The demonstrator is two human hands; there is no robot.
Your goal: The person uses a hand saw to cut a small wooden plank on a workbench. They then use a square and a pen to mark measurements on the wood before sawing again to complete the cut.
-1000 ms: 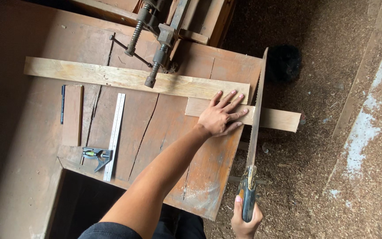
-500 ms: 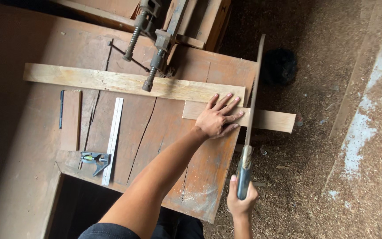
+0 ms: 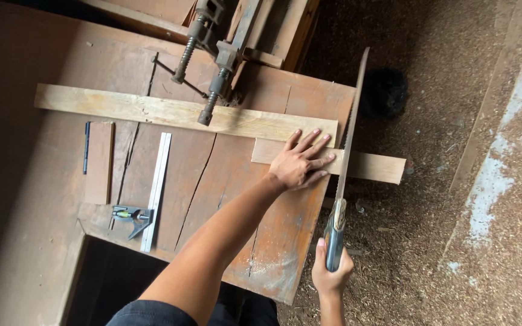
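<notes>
Drawn slightly back since the earlier frame, the handsaw point(image 3: 347, 151) is crossing the short board point(image 3: 370, 166) beside the workbench point(image 3: 285, 241) edge; right hand point(image 3: 331, 274) is clasping its handle, left hand point(image 3: 300, 162) pressing flat, floor open beyond.

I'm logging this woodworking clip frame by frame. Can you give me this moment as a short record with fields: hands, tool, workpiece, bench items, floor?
left hand: pressed flat on the short plank
right hand: gripping the handsaw by its handle
handsaw: blade lies across the short plank, just past the workbench edge
short plank: overhangs the bench to the right
long board: lies across the bench, under the clamp
bench items: combination square, pen
floor: covered in sawdust
</notes>
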